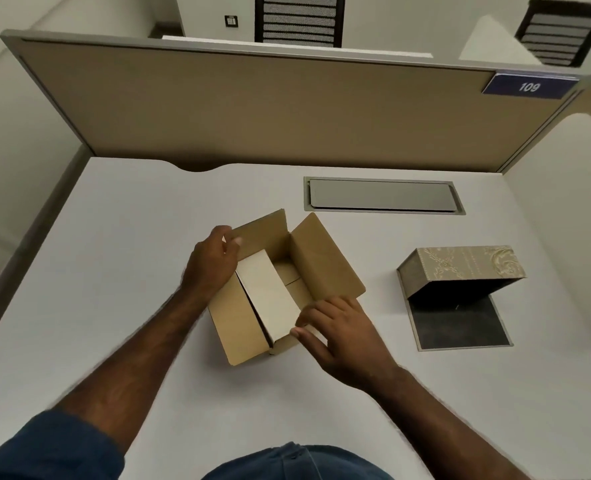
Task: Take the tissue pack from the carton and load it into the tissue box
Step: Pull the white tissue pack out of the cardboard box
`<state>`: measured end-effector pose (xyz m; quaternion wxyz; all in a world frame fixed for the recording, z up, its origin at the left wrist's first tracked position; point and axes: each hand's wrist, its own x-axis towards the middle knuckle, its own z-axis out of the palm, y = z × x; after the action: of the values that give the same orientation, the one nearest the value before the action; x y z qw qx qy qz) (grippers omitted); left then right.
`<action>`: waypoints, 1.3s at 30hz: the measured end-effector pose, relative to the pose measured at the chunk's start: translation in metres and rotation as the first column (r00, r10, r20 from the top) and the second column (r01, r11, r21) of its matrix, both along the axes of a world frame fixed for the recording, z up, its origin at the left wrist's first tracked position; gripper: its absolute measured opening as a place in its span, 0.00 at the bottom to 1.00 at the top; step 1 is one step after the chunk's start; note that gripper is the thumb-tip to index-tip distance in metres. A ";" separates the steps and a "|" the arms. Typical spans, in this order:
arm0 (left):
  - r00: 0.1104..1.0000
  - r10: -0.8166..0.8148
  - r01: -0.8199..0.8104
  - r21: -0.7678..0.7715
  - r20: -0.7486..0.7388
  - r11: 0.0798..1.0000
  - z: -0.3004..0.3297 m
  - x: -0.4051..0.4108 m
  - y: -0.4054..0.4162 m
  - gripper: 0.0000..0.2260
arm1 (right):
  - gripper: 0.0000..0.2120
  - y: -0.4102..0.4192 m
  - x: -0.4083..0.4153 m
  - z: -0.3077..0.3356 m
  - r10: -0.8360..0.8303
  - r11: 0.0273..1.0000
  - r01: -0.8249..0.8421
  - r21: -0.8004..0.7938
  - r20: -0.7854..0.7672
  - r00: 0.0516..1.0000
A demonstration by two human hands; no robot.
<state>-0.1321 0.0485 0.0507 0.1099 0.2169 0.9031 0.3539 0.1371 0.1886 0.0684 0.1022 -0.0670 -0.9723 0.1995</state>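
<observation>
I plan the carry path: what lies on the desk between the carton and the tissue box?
Nothing: the head view shows bare desk between the carton and the open tissue box.

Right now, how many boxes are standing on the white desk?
2. The open brown cardboard carton stands at the middle, between both hands. The patterned grey-beige tissue box, opened, stands to its right. No other box is visible; the partition may hide more.
</observation>
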 end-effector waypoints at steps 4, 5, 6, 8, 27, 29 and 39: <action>0.998 0.041 -0.040 0.010 -0.053 0.999 0.002 0.002 0.007 0.21 | 0.14 -0.010 0.033 -0.019 -0.026 0.999 0.026 -0.040 0.001 1.000; 0.997 0.036 -0.036 0.008 -0.063 0.999 0.003 0.002 0.008 0.23 | 0.14 -0.012 0.040 -0.026 -0.027 0.999 0.027 -0.044 0.015 1.000; 0.997 0.032 -0.032 -0.007 -0.071 0.999 0.003 0.002 0.009 0.23 | 0.13 -0.013 0.046 -0.032 -0.026 0.999 0.027 -0.047 0.031 0.999; 0.997 0.020 -0.024 -0.058 -0.080 0.998 0.000 0.002 0.010 0.19 | 0.11 -0.016 0.055 -0.044 -0.021 0.999 0.023 -0.038 0.048 0.999; 0.926 -0.083 0.005 -0.208 -0.368 0.978 -0.025 0.035 -0.013 0.14 | 0.15 0.004 -0.024 0.009 -0.369 0.729 0.372 -0.575 0.128 0.921; 0.929 -0.085 0.004 -0.221 -0.360 0.975 -0.029 0.048 -0.018 0.14 | 0.22 0.011 -0.052 0.012 -0.332 0.670 0.431 -0.605 0.275 0.902; 0.936 -0.111 0.008 -0.294 -0.333 0.956 -0.028 0.069 -0.024 0.18 | 0.52 0.024 -0.134 -0.047 -0.136 0.670 0.603 -0.433 0.727 0.673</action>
<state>-0.0630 0.0249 0.0228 -0.0095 0.2850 0.9431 0.1712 0.0035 0.2123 0.0212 -0.2242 -0.3716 -0.7762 0.4573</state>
